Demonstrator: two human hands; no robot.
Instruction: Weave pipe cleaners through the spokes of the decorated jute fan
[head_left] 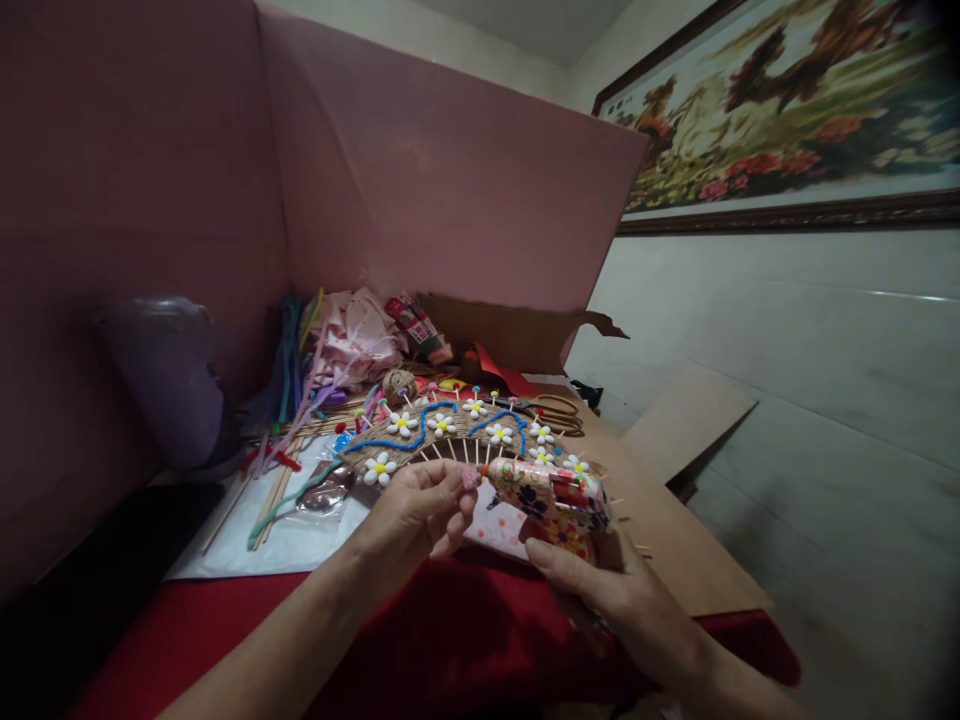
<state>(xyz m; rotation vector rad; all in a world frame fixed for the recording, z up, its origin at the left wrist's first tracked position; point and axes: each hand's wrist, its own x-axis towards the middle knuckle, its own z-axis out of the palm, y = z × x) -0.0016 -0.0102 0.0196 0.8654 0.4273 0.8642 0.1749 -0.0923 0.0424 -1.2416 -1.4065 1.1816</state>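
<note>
Between the fingertips of my left hand [427, 505] is a small pink piece [471, 477]. My right hand [592, 580] is wrapped round a glue gun [551, 492] covered in a flower pattern, its orange nozzle pointing left, right beside the pink piece. Behind both hands lies an arched, twine-covered craft piece [420, 432] with white daisies, wavy blue strips and thin sticks along its edges. Pink dotted fabric [495, 525] shows beneath the glue gun.
Wooden sticks [281, 490], a twine ball [399, 384], crumpled pink fabric [360, 340] and scissors [559, 408] lie behind. A clear bag [326, 487] sits on white sheeting [217, 555]. Brown board [675, 540] covers the right side; a pink panel [450, 190] stands behind.
</note>
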